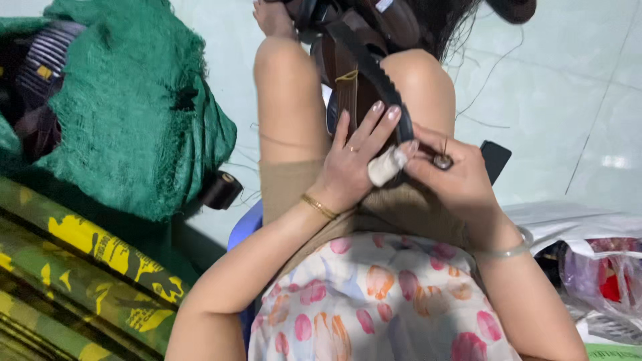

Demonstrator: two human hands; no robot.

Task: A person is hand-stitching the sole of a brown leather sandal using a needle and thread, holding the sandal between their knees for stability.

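On my lap, a black strap (374, 73) runs away from me.
My left hand (351, 164) lies spread on it; my right hand (455, 180) pinches a needle (445, 148).

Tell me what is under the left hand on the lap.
Under the left hand lies a dark brown piece edged by a black toothed strip, running up between the knees. A white-wrapped finger presses the strip. The palm covers the rest.

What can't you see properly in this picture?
Head view only:
- The tool tip pinched in the right hand: too small, part covered by fingertips.
- The dark strap: its lower end hidden under the left hand, its top cut off by the frame edge.
- Contents under the green net: covered.
- The plastic bags: cut off at the right edge.
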